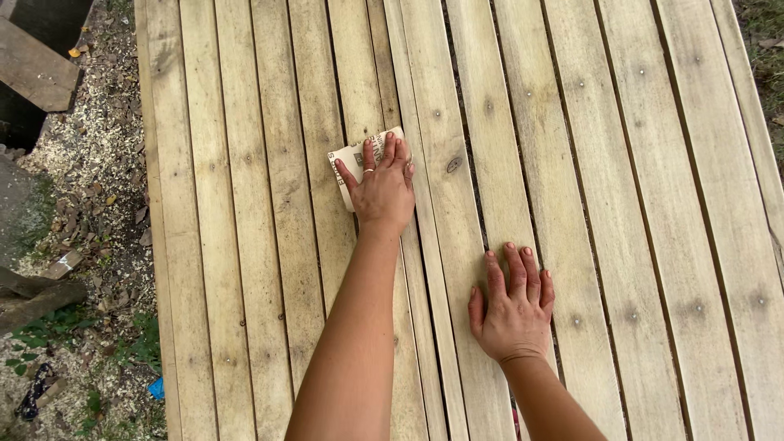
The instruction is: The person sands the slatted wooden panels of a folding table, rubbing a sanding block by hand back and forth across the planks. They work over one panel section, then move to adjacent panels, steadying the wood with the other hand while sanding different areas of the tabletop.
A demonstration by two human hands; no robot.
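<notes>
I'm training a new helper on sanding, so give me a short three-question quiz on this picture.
1. True or false: the left hand presses sandpaper onto the slats.
2. What does the right hand do? A) grips a hammer B) rests flat on the slats C) holds a brush
3. What litters the ground to the left of the slats?

Key: 1 true; 2 B; 3 sawdust and dead leaves.

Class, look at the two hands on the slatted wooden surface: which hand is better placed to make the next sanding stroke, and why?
The left hand. It lies flat on the sandpaper sheet, pressing it onto the wooden slats. The right hand rests bare on the slats, apart from the sheet, likely bracing.
</notes>
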